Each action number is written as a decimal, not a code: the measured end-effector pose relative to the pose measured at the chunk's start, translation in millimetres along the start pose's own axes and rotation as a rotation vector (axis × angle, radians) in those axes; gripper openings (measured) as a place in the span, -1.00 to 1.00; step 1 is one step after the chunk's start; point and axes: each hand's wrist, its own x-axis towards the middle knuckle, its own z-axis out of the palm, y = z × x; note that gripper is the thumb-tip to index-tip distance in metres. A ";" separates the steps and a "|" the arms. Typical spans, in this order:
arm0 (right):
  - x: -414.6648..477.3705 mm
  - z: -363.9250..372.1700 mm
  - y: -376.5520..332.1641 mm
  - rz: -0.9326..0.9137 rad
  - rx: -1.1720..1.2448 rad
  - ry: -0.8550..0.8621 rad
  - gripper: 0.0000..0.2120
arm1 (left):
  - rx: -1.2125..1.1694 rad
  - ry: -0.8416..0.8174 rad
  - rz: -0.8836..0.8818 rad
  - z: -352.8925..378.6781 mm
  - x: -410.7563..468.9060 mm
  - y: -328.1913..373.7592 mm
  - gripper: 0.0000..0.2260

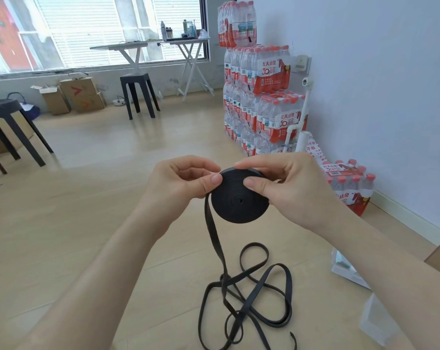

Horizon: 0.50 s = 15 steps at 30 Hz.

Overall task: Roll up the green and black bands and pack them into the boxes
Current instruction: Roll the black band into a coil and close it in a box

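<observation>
Head view: the black band's tail [251, 299] lies looped on the floor [87, 248] and rises to the roll [239, 200]. The left hand [178, 178] pinches the rim where the tail feeds in. The right hand [284, 183] clamps the roll, thumb on its face. Winding likely goes best with the tail taut, flat and untwisted. The water packs [269, 79] beyond read "30" and 农夫山泉.

Your left hand [182, 179] and right hand [284, 184] pinch black band roll [239, 200] mid-air; loose tail [244, 299] hangs, loops on wood floor [87, 198]. Clear boxes [350, 271] lower right.
</observation>
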 end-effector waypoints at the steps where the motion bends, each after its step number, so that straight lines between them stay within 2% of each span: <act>1: 0.4 -0.4 -0.7 0.019 0.043 0.012 -0.73 | -0.024 -0.009 -0.003 0.3 0.1 -0.8 -0.88; 6: 1.9 -5.7 -2.4 0.111 0.225 0.138 -0.73 | -0.156 -0.022 -0.050 4.2 -0.4 -3.6 -0.89; 15: 3.2 -6.6 -3.5 0.219 0.334 0.322 -0.77 | -0.356 0.067 -0.028 24.6 -0.9 -0.5 -0.85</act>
